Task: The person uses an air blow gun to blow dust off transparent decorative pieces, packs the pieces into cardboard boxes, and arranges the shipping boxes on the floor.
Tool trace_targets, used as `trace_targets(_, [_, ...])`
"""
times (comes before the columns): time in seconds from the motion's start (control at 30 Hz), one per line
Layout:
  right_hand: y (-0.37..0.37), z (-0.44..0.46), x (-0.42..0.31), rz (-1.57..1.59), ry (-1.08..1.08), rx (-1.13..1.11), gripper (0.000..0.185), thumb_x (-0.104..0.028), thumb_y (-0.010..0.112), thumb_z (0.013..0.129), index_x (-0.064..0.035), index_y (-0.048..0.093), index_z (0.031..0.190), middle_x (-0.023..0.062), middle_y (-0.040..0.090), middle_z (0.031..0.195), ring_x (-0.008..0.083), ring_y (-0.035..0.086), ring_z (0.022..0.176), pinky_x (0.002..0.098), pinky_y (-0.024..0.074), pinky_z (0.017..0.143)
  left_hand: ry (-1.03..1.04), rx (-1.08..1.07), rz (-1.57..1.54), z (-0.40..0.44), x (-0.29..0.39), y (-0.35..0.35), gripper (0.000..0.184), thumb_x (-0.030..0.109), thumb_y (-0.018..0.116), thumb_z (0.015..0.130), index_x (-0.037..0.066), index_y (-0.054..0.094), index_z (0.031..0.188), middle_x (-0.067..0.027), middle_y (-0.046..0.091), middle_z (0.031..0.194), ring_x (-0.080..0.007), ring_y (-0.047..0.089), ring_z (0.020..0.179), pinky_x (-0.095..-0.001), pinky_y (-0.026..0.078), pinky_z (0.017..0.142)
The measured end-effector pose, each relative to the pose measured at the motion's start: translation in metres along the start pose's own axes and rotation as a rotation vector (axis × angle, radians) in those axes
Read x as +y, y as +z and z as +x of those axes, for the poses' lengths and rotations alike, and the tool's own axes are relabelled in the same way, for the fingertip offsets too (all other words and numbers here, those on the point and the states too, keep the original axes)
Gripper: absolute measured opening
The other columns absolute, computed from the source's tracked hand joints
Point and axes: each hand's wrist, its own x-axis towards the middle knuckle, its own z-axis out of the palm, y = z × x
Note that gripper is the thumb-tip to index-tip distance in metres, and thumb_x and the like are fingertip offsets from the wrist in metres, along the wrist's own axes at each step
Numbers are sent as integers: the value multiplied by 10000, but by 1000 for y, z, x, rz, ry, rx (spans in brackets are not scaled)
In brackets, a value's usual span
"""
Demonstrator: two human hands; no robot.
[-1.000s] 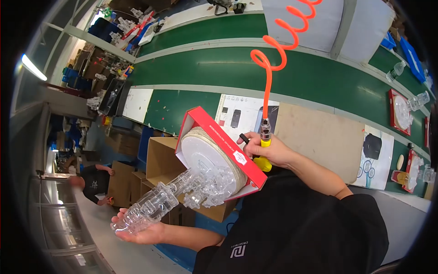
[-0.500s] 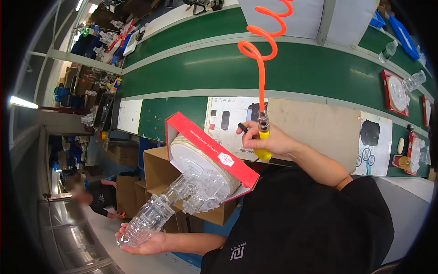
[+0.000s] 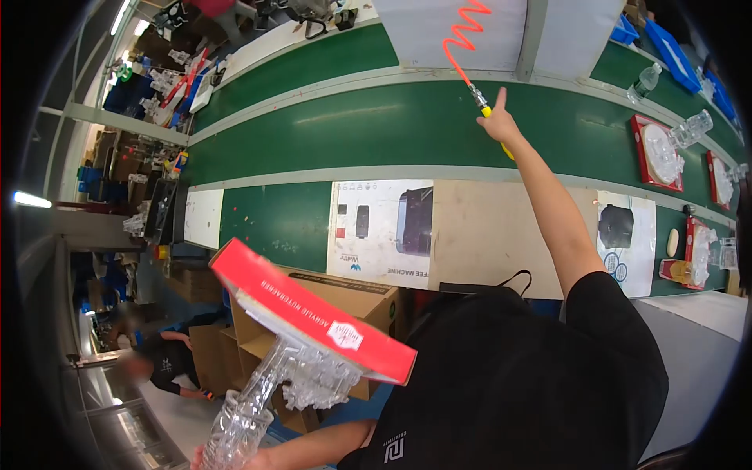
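At the lower left, my left hand is closed around the end of a clear acrylic nutcracker figure, partly cut off by the bottom edge. A red box printed "ACRYLIC NUTCRACKER" tilts at the figure's other end, over clear ornate pieces. The pale disc under the box is mostly hidden. Far from it, my right hand is raised over the green bench with a yellow air blow gun in its grip. One finger and the thumb stick out; the other fingers are hidden. An orange coiled hose runs up from the gun.
Open cardboard boxes stand below the bench. Printed cardboard sheets lie along its near edge. At right are more red boxes with clear figures and a plastic bottle. Another person works at far left.
My right hand has carried the blow gun up and away from my body, and the hose coils have drawn up. My left hand has lowered the figure, and the red box's printed side faces me more.
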Motion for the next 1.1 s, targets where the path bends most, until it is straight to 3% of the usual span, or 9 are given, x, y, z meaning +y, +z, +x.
trace_targets(0.13, [-38,-24,-11,171,135,-151,1121,-282,693,822,14,-166,1478,214,665,846,272,661,648,369,538,643,14,17,37,-3,-2,-4,388,329,564,952,-22,547,1116,-122,579,1084,-264,554,1071,-410,453,971])
trace_targets(0.23, [-45,-75,-24,355,97,-169,906,-285,680,837,14,142,1502,144,665,858,203,643,655,334,509,622,11,28,53,-5,-7,-5,393,333,560,953,-23,544,1120,-124,579,1081,-264,555,1068,-409,454,970])
trace_targets(0.3, [-49,-115,-45,512,65,-454,397,-279,692,842,-3,619,1118,56,668,867,127,616,694,295,499,661,14,38,62,-4,-8,-7,396,336,558,954,-23,541,1123,-125,578,1080,-263,555,1066,-409,454,969])
trace_targets(0.37, [-30,-164,-70,646,33,-648,324,-281,706,839,-11,658,1013,37,670,860,122,607,712,280,495,682,18,42,75,-3,-7,-10,400,338,555,956,-23,539,1126,-126,578,1078,-263,555,1064,-409,454,968])
trace_targets(0.5, [31,-251,-127,478,-210,-913,469,-343,799,757,-47,654,1091,129,644,1071,227,618,921,355,485,854,19,61,87,4,-1,-22,406,344,550,958,-23,535,1131,-128,578,1075,-262,556,1060,-409,454,966])
trace_targets(0.67, [109,-331,-165,447,-474,-1081,750,-462,810,710,-62,538,1283,186,402,1262,333,469,1179,383,406,988,59,181,86,20,13,-52,415,351,544,961,-24,530,1138,-130,577,1071,-262,556,1055,-409,455,963])
trace_targets(0.8, [127,-362,-160,439,-639,-1061,793,-413,832,672,-109,510,1329,205,382,1203,370,453,1163,375,400,995,15,269,93,7,7,-34,418,330,569,951,-25,503,1161,-141,560,1067,-253,557,1025,-404,464,933])
trace_targets(0.93, [133,-360,-149,367,-462,-1057,594,-287,800,719,-38,578,1210,211,381,1194,364,464,1153,384,408,989,-44,327,64,6,0,-37,412,329,607,934,-24,519,1128,-136,576,1026,-248,575,974,-399,485,885])
trace_targets(1.1, [153,-347,-134,415,-418,-1040,705,-366,782,685,54,570,1211,221,402,1226,389,538,1082,410,461,937,-15,266,286,1,-11,-39,511,293,619,911,-43,408,1234,-174,543,1109,-283,558,1019,-427,491,886])
